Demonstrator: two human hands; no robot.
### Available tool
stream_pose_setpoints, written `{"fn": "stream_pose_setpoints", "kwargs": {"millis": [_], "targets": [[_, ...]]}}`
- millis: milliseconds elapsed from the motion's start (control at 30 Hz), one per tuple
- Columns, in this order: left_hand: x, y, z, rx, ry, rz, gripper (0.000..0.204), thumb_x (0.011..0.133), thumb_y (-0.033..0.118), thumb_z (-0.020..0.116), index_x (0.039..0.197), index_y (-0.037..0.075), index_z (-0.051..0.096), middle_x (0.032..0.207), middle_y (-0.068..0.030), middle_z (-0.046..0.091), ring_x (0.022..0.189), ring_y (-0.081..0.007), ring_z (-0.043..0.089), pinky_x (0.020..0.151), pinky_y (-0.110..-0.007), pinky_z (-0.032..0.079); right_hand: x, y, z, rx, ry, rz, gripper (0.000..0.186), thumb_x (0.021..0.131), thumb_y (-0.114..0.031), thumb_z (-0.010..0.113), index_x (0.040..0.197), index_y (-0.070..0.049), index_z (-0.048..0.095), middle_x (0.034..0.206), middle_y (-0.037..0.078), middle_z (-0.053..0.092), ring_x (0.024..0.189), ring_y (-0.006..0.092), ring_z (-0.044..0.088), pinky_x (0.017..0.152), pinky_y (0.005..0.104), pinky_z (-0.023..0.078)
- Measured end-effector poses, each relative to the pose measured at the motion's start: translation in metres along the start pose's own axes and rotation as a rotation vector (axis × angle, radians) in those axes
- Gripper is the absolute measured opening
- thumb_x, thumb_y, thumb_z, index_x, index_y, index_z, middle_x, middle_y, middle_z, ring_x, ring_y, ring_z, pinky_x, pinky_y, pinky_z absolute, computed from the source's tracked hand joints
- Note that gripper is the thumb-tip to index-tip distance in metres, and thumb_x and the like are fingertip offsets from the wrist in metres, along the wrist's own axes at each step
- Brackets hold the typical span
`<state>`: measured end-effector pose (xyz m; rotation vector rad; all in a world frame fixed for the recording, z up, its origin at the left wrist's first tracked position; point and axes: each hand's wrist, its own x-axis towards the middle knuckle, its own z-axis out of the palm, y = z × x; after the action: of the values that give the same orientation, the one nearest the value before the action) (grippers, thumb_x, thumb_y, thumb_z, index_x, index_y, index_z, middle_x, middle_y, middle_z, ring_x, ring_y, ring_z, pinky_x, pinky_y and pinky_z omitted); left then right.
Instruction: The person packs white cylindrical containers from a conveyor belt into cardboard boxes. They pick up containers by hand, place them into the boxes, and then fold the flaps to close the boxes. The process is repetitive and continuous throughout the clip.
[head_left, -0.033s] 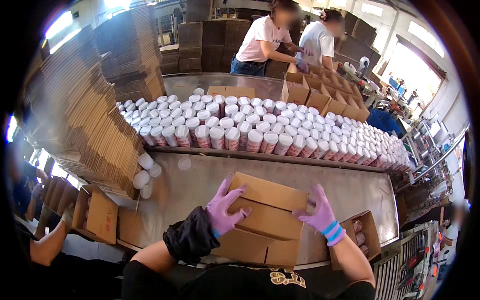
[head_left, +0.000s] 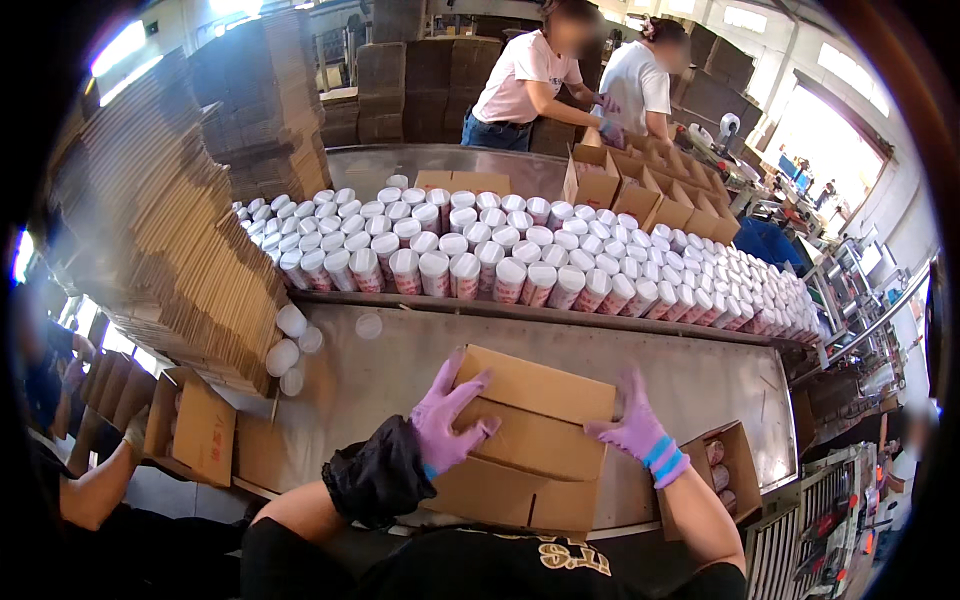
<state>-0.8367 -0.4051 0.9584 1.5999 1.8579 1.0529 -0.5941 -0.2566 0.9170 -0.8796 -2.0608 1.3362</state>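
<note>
A brown cardboard box (head_left: pixel 540 440) lies in front of me on the metal table, its upper flaps folded down with a narrow seam between them. My left hand (head_left: pixel 447 418), in a purple glove, rests at the box's left side with fingers spread and their tips over the flaps. At the right side is my right hand (head_left: pixel 638 422), also gloved in purple. Its thumb reaches the box edge while its slightly blurred fingers point up and apart. The box's contents are hidden.
Many white-lidded cups (head_left: pixel 540 270) stand in rows beyond a metal ledge (head_left: pixel 560 318). Stacked flat cardboard (head_left: pixel 165 230) rises at left beside loose lids (head_left: pixel 283 358). Open filled boxes stand at left (head_left: pixel 195 430) and right (head_left: pixel 735 465). Co-workers (head_left: pixel 525 80) handle boxes across the table.
My right fingers and both forearms have shifted very slightly. The cardboard box stays in place. Across the table, a co-worker's hands have moved a little.
</note>
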Motion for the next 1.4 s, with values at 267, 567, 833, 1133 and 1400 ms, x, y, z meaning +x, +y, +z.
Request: {"fn": "stream_pose_setpoints", "kwargs": {"millis": [267, 567, 833, 1133, 1400], "targets": [[0.073, -0.051, -0.019, 0.133, 0.201, 0.342, 0.053, 0.075, 0.018, 0.066, 0.121, 0.003, 0.044, 0.112, -0.0137, 0.05, 0.093, -0.0234, 0.054, 0.08, -0.033, 0.045, -0.073, 0.023, 0.038, -0.602, -0.239, -0.509, 0.056, 0.068, -0.024, 0.068, 0.112, 0.003, 0.046, 0.115, 0.022, 0.046, 0.099, 0.0342, 0.049, 0.088, 0.0388, 0.042], [0.111, -0.049, 0.033, 0.052, -1.134, 0.017, 0.043, 0.069, 0.035, 0.068, 0.1, 0.005, 0.06, 0.081, -0.0157, 0.063, 0.077, -0.0324, 0.061, 0.07, -0.038, 0.048, -0.068, 0.055, 0.015, -0.563, -0.586, -0.711, 0.038, 0.067, -0.02, 0.059, 0.104, -0.01, 0.056, 0.108, 0.012, 0.051, 0.1, 0.0307, 0.052, 0.084, 0.0393, 0.046], [0.112, -0.042, 0.04, -0.145, -1.338, 0.185, 0.058, 0.086, 0.036, 0.05, 0.127, -0.001, 0.034, 0.127, -0.0218, 0.038, 0.115, -0.0295, 0.041, 0.095, -0.038, 0.032, 0.237, 0.048, 0.029, -1.004, -0.159, -0.388, 0.069, 0.064, -0.039, 0.066, 0.124, -0.014, 0.041, 0.119, 0.015, 0.042, 0.114, 0.0358, 0.036, 0.095, 0.0481, 0.031], [0.219, -0.225, 0.03, 1.146, 0.06, 0.417, 0.068, 0.069, 0.036, 0.063, 0.125, 0.007, 0.037, 0.117, -0.0168, 0.043, 0.111, -0.031, 0.04, 0.098, -0.05, 0.028, 0.266, 0.097, 0.111, -1.158, 0.053, -0.272, 0.082, 0.058, -0.052, 0.068, 0.127, -0.022, 0.038, 0.126, 0.012, 0.038, 0.114, 0.0342, 0.035, 0.095, 0.0547, 0.025], [0.115, -0.095, 0.001, 0.327, -0.218, 0.018, 0.075, 0.07, 0.03, 0.066, 0.13, 0.004, 0.03, 0.107, -0.02, 0.045, 0.1, -0.0378, 0.045, 0.085, -0.043, 0.04, 0.218, 0.027, 0.061, -1.059, -0.237, -0.598, 0.071, 0.059, -0.051, 0.065, 0.113, -0.009, 0.046, 0.082, 0.004, 0.051, 0.078, 0.0206, 0.05, 0.066, 0.0351, 0.037]]}}
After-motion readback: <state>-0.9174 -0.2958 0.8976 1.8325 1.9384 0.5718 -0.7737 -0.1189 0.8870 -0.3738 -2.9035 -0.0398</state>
